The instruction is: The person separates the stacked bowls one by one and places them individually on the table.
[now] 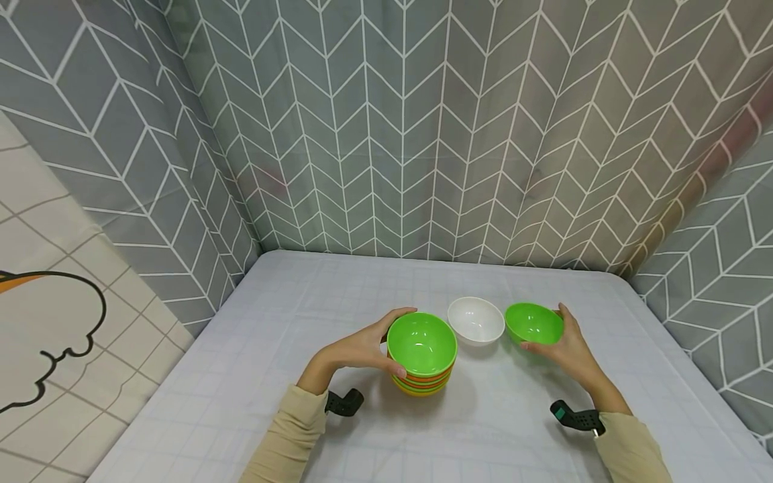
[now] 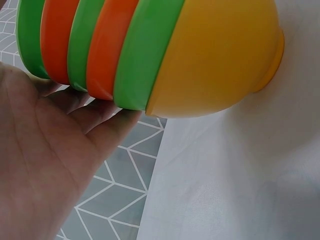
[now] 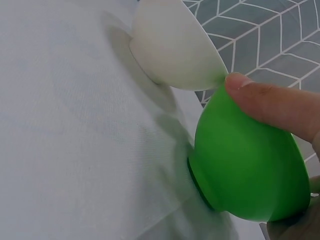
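My left hand (image 1: 360,345) grips the side of a stack of nested bowls (image 1: 421,349), thumb toward the near side and fingers round the back. A green bowl tops the stack; orange and green rims alternate beneath it, and a yellow bowl (image 2: 220,55) forms the base. Further right, my right hand (image 1: 570,350) holds a single green bowl (image 1: 533,325) between thumb and fingers. Its foot shows close over the cloth in the right wrist view. Between stack and single bowl stands an upright white bowl (image 1: 476,322), its rim right beside the green one.
A white cloth (image 1: 302,308) covers the table. Grey curtains (image 1: 386,134) with white line patterns hang behind and at both sides. Pale floor tiles (image 1: 121,335) show past the table's left edge. Each wrist wears a black strap-like device (image 1: 576,417).
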